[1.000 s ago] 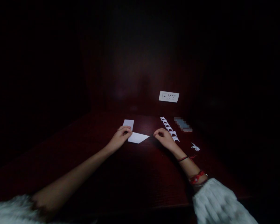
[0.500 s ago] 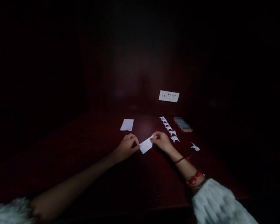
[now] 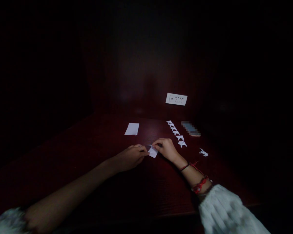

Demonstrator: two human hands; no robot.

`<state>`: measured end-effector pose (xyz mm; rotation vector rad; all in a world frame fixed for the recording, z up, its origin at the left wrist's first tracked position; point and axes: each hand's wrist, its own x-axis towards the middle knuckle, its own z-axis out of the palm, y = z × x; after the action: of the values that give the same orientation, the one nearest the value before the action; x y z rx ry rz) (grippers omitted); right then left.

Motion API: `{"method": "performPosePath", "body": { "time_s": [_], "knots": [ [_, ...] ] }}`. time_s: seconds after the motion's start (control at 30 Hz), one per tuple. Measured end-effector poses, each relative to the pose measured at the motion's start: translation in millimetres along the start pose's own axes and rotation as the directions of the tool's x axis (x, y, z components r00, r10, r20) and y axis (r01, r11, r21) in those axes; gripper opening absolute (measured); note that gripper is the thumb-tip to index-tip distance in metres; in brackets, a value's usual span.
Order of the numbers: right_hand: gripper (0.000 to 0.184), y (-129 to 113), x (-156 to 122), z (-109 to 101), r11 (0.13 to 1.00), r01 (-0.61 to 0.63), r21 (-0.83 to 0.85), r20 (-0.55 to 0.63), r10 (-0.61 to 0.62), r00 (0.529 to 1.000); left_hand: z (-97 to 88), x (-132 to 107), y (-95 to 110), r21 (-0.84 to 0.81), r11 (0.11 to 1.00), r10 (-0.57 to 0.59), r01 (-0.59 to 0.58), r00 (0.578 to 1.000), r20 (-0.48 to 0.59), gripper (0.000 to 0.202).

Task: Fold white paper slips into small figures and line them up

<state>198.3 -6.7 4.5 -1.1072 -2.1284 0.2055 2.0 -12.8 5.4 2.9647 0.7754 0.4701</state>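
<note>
A small white sheet of paper (image 3: pixel 153 152) lies between my two hands, its far part bent up and folded over. My left hand (image 3: pixel 133 156) pinches its left edge with fingertips closed; a ring shows on one finger. From the right, my right hand (image 3: pixel 166 148) grips the upper right part between thumb and fingers, hiding that corner. Beyond my right hand runs a row of several small folded white paper pieces (image 3: pixel 176 133). Farther off on the left rests a stack of white paper sheets (image 3: pixel 132 129).
The dark red table (image 3: pixel 88 146) meets a dark wall with a white socket plate (image 3: pixel 176 99). A phone (image 3: pixel 190 128), blurred out, lies right of the folded row. Nearer on the right are torn white paper scraps (image 3: pixel 203 152).
The paper has gone from a longer flat strip to a smaller shape with its far part folded over. My right hand has moved slightly left, nearer to my left hand.
</note>
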Motion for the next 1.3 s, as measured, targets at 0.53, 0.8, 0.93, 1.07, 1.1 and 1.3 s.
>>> {"method": "performPosePath", "body": {
  "time_s": [0.53,0.8,0.93,1.07,1.1,1.3],
  "knots": [
    [0.016,4,-1,3,0.966,0.258,-0.021,0.171,-0.251,0.953,-4.0,-7,4,0.044,0.998,0.036,-0.036,0.999,0.002,0.045],
    [0.015,4,-1,4,0.965,0.257,-0.052,0.192,-0.243,0.951,-0.6,-5,2,0.015,1.0,0.026,-0.026,0.999,0.027,0.045],
    [0.016,5,-1,6,0.964,0.259,-0.061,0.207,-0.242,0.948,-2.5,-5,3,0.019,0.999,0.029,-0.029,0.999,0.032,0.046],
    [0.017,4,-1,5,0.969,0.246,-0.029,0.221,-0.234,0.947,-2.5,-5,3,0.004,1.0,0.009,-0.009,0.999,0.034,0.042],
    [0.017,5,-1,4,0.971,0.238,-0.019,0.217,-0.228,0.949,-2.1,-5,3,0.011,1.0,0.003,-0.004,0.999,0.035,0.041],
    [0.017,11,-3,-5,0.987,0.153,-0.043,0.182,-0.142,0.973,-1.4,-5,4,0.055,0.998,-0.001,-0.001,0.999,0.037,0.039]
  ]
}}
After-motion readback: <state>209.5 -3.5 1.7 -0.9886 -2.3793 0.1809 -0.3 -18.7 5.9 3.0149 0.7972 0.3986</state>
